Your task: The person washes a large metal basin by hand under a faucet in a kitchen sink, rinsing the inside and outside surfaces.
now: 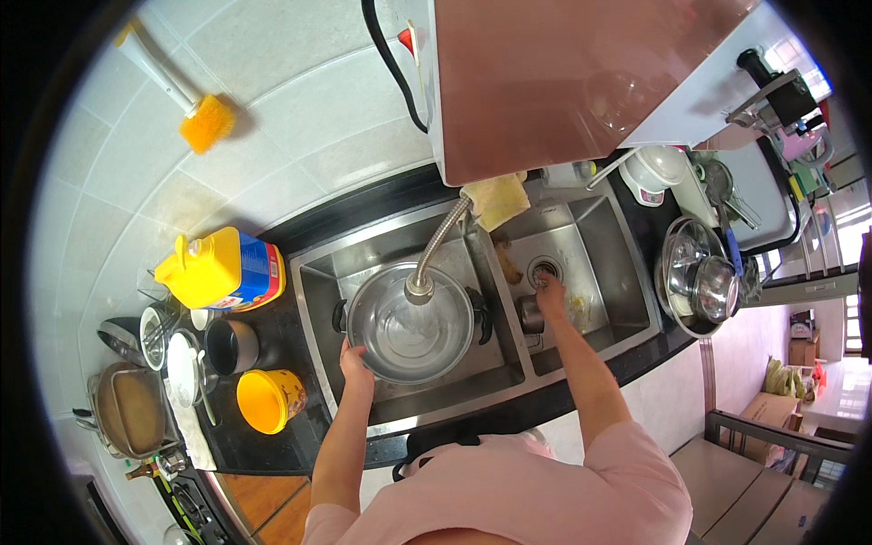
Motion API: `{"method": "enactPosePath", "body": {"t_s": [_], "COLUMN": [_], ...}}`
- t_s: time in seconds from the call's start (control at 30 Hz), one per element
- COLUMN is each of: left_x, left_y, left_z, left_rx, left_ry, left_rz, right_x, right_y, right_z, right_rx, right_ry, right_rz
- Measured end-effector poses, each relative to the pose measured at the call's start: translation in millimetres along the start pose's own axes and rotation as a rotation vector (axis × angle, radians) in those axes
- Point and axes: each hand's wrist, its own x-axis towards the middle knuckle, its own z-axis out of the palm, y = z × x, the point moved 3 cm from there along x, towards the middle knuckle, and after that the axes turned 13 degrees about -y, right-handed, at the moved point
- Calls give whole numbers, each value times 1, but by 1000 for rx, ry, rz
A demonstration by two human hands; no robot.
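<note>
A wide metal pot with black side handles sits in the left basin of a stainless steel double sink. Its lower left rim is gripped by my left hand. Above the pot hangs the head of a flexible faucet, with water running into it. My right hand reaches into the right basin, fingers at the drain strainer; whether they grip it is hidden. Beside that hand lies a small metal cup. Yellowish food scraps lie on the basin floor.
A yellow jug, a dark pot and a yellow tub crowd the left counter. Metal bowls are stacked right of the sink. A yellow cloth hangs behind the faucet, under a reddish-brown cabinet-like box.
</note>
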Motion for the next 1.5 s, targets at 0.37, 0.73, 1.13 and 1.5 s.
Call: {"method": "enactPosePath", "body": {"t_s": [0.37,0.73,1.13,1.5], "left_x": [-11,-22,-15,-20], "left_y": [11,23,20,19], "left_z": [7,13,14,25], "left_rx": [-44,15,15,28], "left_ry": [-136,-80,-89,-14], "left_rz": [77,89,128,124], "right_x": [5,64,131,177], "right_y": [66,-34,-62,-24], "right_z": [50,-50,-56,-17], "right_rx": [34,919,967,1237], "right_ry": [-781,-421,-457,-212], "right_rz": [579,518,701,1080]}}
